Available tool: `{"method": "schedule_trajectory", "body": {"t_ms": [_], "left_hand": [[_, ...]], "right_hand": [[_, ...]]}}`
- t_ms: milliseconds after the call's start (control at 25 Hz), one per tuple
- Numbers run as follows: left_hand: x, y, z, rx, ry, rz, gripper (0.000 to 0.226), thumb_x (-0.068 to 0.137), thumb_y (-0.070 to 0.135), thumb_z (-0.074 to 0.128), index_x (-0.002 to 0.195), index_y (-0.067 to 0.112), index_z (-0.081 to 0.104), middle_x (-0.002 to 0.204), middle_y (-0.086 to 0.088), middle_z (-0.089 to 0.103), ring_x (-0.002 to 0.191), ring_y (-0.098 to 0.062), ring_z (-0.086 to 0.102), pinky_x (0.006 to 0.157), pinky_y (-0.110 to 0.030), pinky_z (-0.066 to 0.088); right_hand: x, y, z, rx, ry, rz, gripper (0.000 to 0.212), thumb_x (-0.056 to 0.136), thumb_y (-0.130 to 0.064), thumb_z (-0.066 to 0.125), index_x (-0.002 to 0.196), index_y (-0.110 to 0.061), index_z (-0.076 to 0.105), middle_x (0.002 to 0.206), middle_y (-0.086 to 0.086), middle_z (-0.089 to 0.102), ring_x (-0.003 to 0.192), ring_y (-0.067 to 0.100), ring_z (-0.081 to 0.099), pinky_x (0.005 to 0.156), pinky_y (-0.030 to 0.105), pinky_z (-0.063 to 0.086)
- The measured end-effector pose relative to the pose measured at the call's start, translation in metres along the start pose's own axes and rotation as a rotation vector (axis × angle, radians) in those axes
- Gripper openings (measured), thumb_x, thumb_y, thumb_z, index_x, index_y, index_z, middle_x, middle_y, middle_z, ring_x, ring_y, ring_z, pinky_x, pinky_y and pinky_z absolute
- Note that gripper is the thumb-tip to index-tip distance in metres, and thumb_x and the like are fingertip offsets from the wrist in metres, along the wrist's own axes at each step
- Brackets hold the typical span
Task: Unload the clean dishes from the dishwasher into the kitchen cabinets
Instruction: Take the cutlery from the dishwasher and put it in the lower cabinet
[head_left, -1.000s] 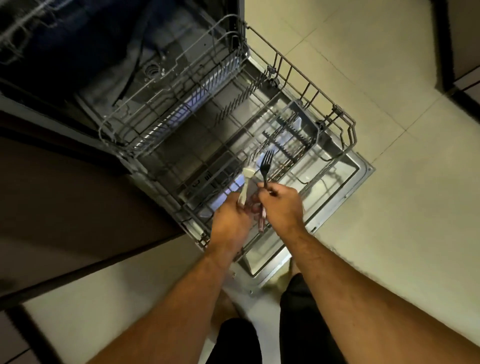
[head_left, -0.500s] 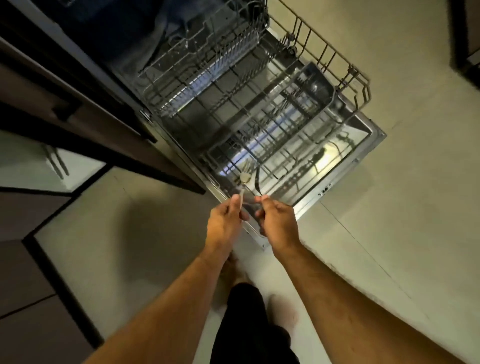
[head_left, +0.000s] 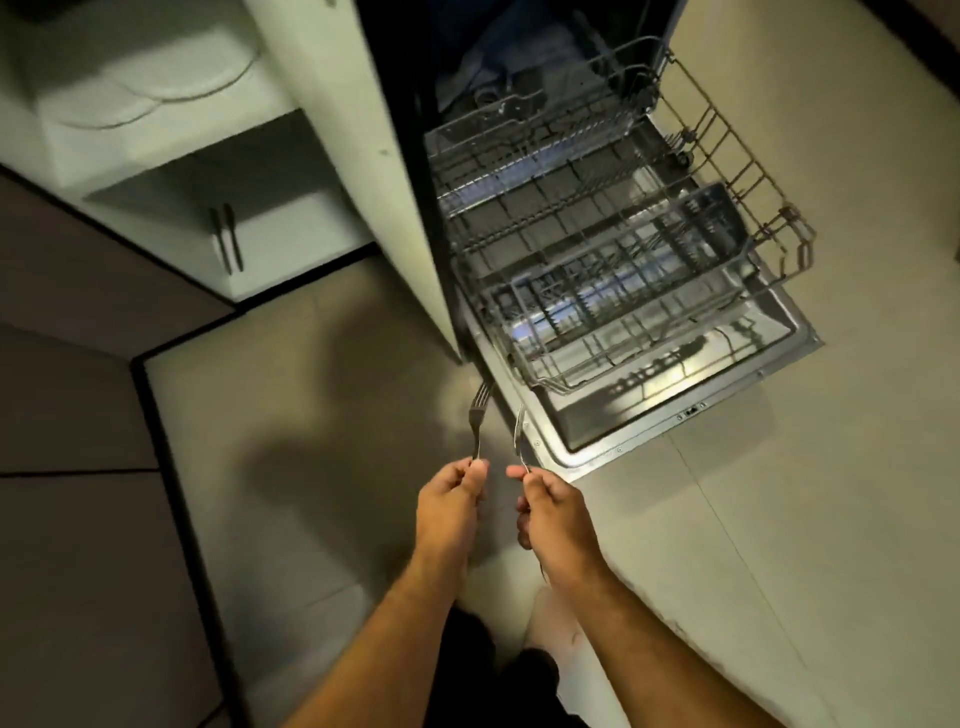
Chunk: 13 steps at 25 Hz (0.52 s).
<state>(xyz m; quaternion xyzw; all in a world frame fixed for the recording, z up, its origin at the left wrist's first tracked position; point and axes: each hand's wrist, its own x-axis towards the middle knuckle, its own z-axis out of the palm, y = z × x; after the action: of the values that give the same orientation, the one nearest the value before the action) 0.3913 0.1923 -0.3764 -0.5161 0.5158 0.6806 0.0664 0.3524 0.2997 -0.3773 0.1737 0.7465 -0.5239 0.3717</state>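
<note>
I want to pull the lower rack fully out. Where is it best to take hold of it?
Grip the lower rack at its front top rail, the wire edge nearest you, coming from the front over the open door. That rail runs crosswise and looks bare, so fingers can probably hook it.

shiny metal forks (head_left: 477, 415), wire rack (head_left: 623, 270)

One head-worn wide-angle camera looks steeply down from standing height, close over both forearms, facing the open dishwasher's grey wire rack (head_left: 613, 270) and pale tiled floor (head_left: 831, 519).
</note>
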Motion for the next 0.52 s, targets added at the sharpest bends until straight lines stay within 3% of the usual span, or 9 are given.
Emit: {"method": "schedule_trajectory", "body": {"t_ms": [160, 280, 440, 520], "left_hand": [[-0.001, -0.033, -0.057, -0.11, 0.027, -0.044, 0.027, 0.1, 0.013, 0.05, 0.088, 0.018, 0.074, 0.068, -0.003, 0.061, 0.057, -0.01, 0.049, 0.055, -0.026, 0.041], [0.007, -0.049, -0.097, -0.207, 0.055, -0.095, 0.037, 0.1, 0.004, 0.041, 0.091, 0.018, 0.074, 0.073, -0.009, 0.061, 0.057, -0.013, 0.052, 0.056, -0.028, 0.043], [0.007, -0.03, -0.158, -0.325, 0.058, -0.098, 0.025, 0.104, 0.006, 0.039, 0.107, 0.008, 0.063, 0.075, -0.01, 0.059, 0.055, -0.016, 0.065, 0.048, -0.025, 0.05], [0.002, -0.018, -0.183, -0.311, 0.059, -0.105, 0.022, 0.105, 0.009, 0.039, 0.112, 0.009, 0.06, 0.079, -0.011, 0.062, 0.056, -0.017, 0.066, 0.047, -0.024, 0.05]], "right_hand": [[-0.014, 0.009, 0.057, -0.132, -0.108, 0.013, 0.033, 0.105, -0.02, 0.037, 0.099, -0.028, 0.068, 0.076, -0.003, 0.072, 0.059, 0.012, 0.056, 0.06, 0.029, 0.046], [-0.019, 0.007, 0.094, -0.149, -0.098, 0.036, 0.031, 0.104, -0.016, 0.037, 0.104, -0.02, 0.067, 0.079, 0.0, 0.075, 0.06, 0.011, 0.063, 0.057, 0.022, 0.048], [-0.026, 0.004, 0.15, -0.083, -0.064, 0.16, 0.03, 0.099, -0.008, 0.044, 0.114, -0.017, 0.068, 0.089, 0.006, 0.074, 0.072, 0.023, 0.068, 0.064, 0.028, 0.054], [-0.026, -0.002, 0.173, -0.023, -0.07, 0.248, 0.032, 0.096, 0.0, 0.045, 0.115, -0.011, 0.068, 0.09, 0.012, 0.074, 0.07, 0.021, 0.065, 0.066, 0.031, 0.054]]}}
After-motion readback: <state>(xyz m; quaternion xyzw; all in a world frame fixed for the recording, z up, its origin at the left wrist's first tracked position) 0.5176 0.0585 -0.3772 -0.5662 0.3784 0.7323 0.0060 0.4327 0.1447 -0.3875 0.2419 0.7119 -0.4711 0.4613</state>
